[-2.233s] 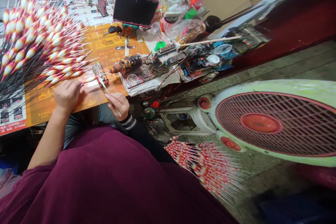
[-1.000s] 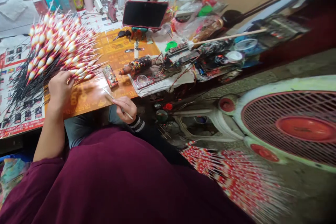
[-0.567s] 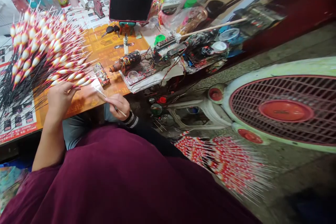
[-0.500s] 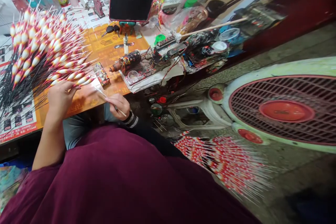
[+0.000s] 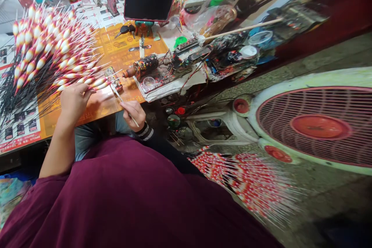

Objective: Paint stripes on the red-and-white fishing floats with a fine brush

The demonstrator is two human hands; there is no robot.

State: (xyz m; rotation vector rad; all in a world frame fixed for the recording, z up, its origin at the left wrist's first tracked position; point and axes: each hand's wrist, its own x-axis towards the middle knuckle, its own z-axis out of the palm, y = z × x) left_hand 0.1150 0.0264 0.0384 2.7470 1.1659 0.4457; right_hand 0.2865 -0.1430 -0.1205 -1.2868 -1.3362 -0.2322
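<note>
I have the left hand (image 5: 74, 101) pinching a red-and-white fishing float (image 5: 99, 82) by its thin end, beside the fanned bunch of floats (image 5: 49, 46). The right hand (image 5: 134, 114) pinches a thin brush (image 5: 120, 100), its tip near a paint-spattered block (image 5: 114, 81) on the orange printed mat (image 5: 128, 52).
</note>
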